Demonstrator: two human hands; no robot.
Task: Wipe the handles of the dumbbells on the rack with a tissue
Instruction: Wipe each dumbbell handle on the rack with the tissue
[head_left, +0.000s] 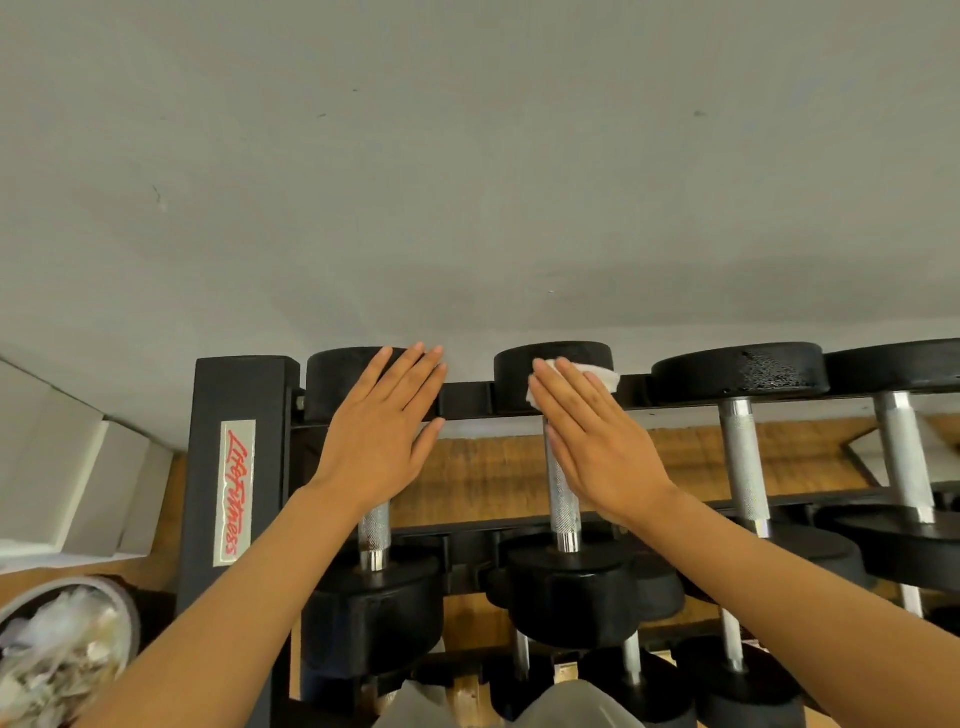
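Black dumbbells with knurled metal handles lie in a row on the top tier of a black rack (239, 467). My left hand (382, 431) lies flat, fingers straight and together, over the far end of the leftmost dumbbell's handle (374, 535). My right hand (597, 441) lies flat along the second dumbbell's handle (563, 499), pressing a white tissue (602, 376) against the handle's far end and the black weight head there. Most of the tissue is hidden under my palm.
Two more dumbbells (743, 457) lie to the right on the same tier, with others on the lower tier. A grey wall (467, 182) rises right behind the rack. A bin (62, 649) full of crumpled paper stands at lower left.
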